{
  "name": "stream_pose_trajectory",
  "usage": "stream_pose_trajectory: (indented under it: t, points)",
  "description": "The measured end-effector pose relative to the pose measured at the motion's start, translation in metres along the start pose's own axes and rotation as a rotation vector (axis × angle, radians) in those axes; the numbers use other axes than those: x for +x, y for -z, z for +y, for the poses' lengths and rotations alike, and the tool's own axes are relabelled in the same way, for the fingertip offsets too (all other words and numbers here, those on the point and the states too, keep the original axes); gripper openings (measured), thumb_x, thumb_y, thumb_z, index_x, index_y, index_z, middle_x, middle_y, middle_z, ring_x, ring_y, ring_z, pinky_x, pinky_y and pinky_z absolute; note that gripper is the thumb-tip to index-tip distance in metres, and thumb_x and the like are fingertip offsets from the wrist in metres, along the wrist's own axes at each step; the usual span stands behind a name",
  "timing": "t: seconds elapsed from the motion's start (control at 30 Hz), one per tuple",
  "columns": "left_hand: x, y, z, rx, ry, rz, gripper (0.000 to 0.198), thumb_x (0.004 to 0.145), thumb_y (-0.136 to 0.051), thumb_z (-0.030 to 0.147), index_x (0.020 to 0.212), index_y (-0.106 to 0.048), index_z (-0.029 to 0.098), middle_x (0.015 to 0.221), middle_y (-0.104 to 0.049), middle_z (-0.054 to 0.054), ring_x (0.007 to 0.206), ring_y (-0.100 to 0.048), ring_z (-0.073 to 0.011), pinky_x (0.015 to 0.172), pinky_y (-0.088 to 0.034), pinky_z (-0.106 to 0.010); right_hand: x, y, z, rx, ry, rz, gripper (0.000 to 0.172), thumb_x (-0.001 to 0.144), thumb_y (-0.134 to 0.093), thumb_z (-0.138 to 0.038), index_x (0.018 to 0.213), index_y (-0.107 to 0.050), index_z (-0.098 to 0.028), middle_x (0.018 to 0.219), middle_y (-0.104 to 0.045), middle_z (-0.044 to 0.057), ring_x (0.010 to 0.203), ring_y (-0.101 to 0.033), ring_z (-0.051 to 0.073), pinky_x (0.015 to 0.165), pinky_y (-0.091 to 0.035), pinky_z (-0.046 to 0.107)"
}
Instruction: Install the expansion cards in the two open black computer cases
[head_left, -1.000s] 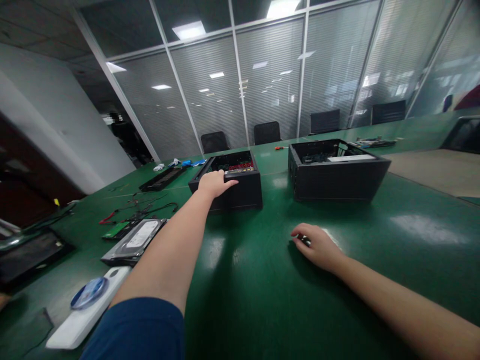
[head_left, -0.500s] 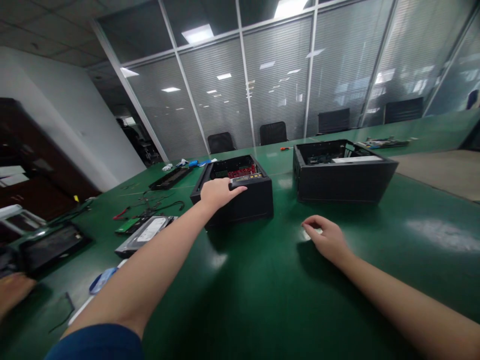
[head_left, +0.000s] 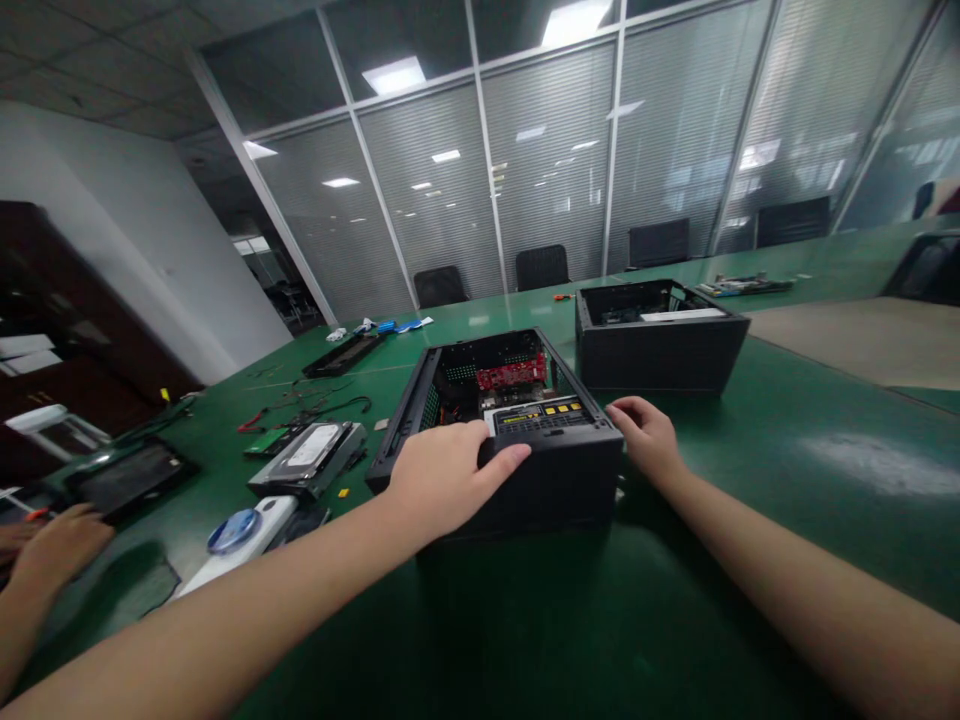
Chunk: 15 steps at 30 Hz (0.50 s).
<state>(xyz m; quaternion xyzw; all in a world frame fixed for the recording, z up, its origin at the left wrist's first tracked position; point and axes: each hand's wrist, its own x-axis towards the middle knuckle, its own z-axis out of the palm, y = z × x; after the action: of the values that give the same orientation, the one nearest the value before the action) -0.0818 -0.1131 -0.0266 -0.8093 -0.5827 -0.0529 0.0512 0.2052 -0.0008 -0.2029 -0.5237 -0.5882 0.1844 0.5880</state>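
An open-topped black computer case [head_left: 559,490] stands near the centre of a green table [head_left: 750,490], directly in front of the person. The left hand [head_left: 442,475] grasps its near rim, the fingers laid over the edge and the thumb extended along the outer wall. The right hand [head_left: 646,435] lies at the near right corner of the case with its fingers curled; whether it touches or grips the wall cannot be told. Inside the case are a red circuit board [head_left: 514,374], toward the far side, and, nearer, a labelled unit [head_left: 536,415] bearing yellow squares. A second black case [head_left: 652,355], also open above, stands farther off to the right. To the left of the first case lie a silver hard drive [head_left: 311,452], a green circuit board [head_left: 266,441] and loose cables [head_left: 300,405], with a long black panel [head_left: 345,355] beyond them. Nearer on the left, a round blue-rimmed object [head_left: 234,530] rests on a white slab [head_left: 274,515]. At the far left edge, a co-worker's hand [head_left: 64,550] is beside a dark panel [head_left: 131,480].
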Motion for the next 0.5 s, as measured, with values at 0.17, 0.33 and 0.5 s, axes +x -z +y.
stream_pose_trajectory:
  t: [0.17, 0.33, 0.5]
  points:
    - [-0.053, 0.028, 0.034, -0.146, -0.044, -0.196, 0.061, 0.084, -0.032, 0.076, 0.096, -0.063, 0.025, 0.098, -0.070, -0.004, 0.091, -0.065, -0.0265, 0.071, -0.047, -0.038, 0.009, 0.042, -0.096, 0.263, 0.280, -0.100, 0.032, 0.088, -0.058, -0.046, 0.103, -0.067, -0.020, 0.100, -0.068, 0.007, 0.092, -0.064, 0.020, 0.084, -0.050, 0.034]
    - [-0.085, 0.032, 0.050, -0.151, -0.204, -0.297, 0.048, 0.078, -0.060, 0.063, 0.102, -0.063, 0.022, 0.100, -0.071, -0.007, 0.091, -0.066, -0.0256, 0.081, -0.052, -0.038, -0.023, 0.090, -0.210, -0.085, 0.514, -0.806, 0.058, 0.077, -0.067, -0.063, 0.122, -0.066, -0.025, 0.120, -0.067, 0.007, 0.106, -0.064, 0.023, 0.086, -0.054, 0.033]
    - [-0.096, 0.036, 0.042, 0.003, -0.347, -0.106, 0.041, 0.082, -0.052, 0.063, 0.089, -0.066, 0.025, 0.090, -0.069, -0.006, 0.087, -0.063, -0.0267, 0.099, -0.045, -0.054, -0.063, 0.102, -0.227, -0.424, 0.603, -0.884, 0.091, 0.057, -0.082, -0.064, 0.136, -0.058, -0.026, 0.123, -0.065, 0.010, 0.103, -0.065, 0.028, 0.086, -0.054, 0.040]
